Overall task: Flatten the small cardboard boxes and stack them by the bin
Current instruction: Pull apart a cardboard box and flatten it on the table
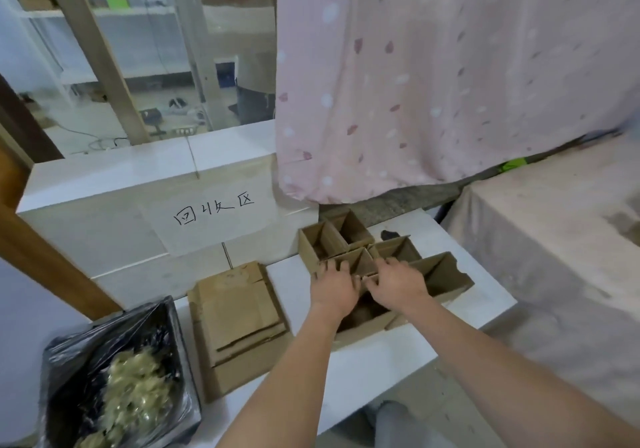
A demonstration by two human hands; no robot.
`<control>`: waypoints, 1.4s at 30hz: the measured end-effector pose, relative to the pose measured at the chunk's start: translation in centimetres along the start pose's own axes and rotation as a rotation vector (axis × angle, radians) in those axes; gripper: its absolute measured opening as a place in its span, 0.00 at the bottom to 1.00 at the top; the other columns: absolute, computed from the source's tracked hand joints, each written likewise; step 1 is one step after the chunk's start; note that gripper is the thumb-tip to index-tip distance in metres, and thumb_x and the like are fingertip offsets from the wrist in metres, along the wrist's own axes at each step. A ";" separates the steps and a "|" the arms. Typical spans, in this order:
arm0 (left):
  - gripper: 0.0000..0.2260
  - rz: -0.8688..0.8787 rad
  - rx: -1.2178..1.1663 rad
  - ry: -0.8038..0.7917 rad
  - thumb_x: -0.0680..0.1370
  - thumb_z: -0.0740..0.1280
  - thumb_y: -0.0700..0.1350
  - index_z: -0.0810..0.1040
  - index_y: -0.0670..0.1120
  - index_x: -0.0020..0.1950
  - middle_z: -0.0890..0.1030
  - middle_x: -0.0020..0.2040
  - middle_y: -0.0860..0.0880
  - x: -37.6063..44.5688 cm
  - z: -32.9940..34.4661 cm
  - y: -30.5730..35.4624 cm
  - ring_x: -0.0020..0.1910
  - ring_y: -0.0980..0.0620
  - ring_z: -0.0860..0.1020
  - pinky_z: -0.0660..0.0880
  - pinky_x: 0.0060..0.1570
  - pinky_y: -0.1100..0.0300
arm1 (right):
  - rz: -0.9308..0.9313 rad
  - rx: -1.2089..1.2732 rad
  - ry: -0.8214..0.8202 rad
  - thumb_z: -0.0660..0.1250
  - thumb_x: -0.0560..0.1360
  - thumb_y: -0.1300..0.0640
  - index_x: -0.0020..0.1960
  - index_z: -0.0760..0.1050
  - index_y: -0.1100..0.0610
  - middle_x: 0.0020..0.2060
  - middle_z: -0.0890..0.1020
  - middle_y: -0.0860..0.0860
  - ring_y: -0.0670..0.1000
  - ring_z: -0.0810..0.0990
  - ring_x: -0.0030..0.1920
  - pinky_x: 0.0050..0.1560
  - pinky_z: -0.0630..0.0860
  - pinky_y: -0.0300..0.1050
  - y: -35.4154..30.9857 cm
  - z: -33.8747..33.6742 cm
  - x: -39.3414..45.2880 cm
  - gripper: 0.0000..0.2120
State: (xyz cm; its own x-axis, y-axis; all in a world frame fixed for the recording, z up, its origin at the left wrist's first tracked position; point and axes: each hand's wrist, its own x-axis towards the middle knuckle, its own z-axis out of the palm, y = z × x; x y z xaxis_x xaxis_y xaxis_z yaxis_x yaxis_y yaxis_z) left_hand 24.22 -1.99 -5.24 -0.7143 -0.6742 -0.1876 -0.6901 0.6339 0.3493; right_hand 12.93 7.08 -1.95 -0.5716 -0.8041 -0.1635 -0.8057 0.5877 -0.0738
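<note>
Both bare forearms reach forward and slightly left from the bottom edge, converging over a cluster of open cardboard boxes (360,250) on the white worktop (381,357). The left hand (334,288) lies palm down, its fingers (329,267) curled over the top edge of a small open box (353,265) in the middle of the cluster. The right hand (398,283) lies just beside it, also palm down, its fingers (375,283) bent and pinching the near edge of the same box; the two sets of fingertips almost meet. How firmly either hand grips cannot be told, as the backs of the hands hide the contact.

The other boxes stand upright and unflattened around the hands: two at the far left, one behind the right hand, a longer box (440,278) at the right, and one partly hidden under the wrists.

To the left of the cluster, a stack of flattened cardboard (235,323) lies on the worktop, its sheets slightly fanned. Just left of the stack stands the bin (114,375), lined with a black plastic bag and holding pale crumpled scraps.

Behind the stack rises a white tiled ledge (114,184) with a paper sign (214,219) bearing handwritten characters. A pink patterned curtain (433,77) hangs above the boxes.
</note>
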 end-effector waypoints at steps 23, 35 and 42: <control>0.22 -0.052 0.105 -0.132 0.82 0.61 0.52 0.66 0.48 0.75 0.69 0.73 0.43 12.6 8.3 20.5 0.73 0.43 0.67 0.64 0.73 0.45 | 0.028 0.188 -0.209 0.59 0.78 0.38 0.73 0.60 0.53 0.62 0.76 0.56 0.58 0.77 0.60 0.55 0.75 0.52 25.5 4.3 9.8 0.30; 0.17 0.059 0.190 -0.208 0.81 0.62 0.39 0.71 0.45 0.70 0.73 0.66 0.43 17.4 12.0 25.1 0.68 0.43 0.70 0.66 0.67 0.51 | 0.200 0.357 -0.387 0.60 0.79 0.56 0.55 0.77 0.57 0.52 0.82 0.55 0.57 0.80 0.52 0.44 0.75 0.45 28.7 7.4 10.9 0.10; 0.17 0.062 0.095 -0.222 0.77 0.65 0.38 0.72 0.46 0.66 0.77 0.59 0.42 20.1 12.4 25.7 0.61 0.42 0.73 0.71 0.61 0.50 | 0.278 0.289 -0.329 0.59 0.81 0.57 0.51 0.77 0.59 0.49 0.82 0.56 0.56 0.80 0.47 0.40 0.71 0.43 30.2 5.9 12.6 0.10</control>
State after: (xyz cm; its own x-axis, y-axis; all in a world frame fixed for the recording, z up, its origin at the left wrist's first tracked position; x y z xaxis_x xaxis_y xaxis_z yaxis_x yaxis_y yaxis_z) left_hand -9.34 5.46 -11.40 -0.7565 -0.5397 -0.3693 -0.6445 0.7112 0.2809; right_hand -17.68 15.25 -12.06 -0.6418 -0.5705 -0.5125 -0.5279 0.8134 -0.2443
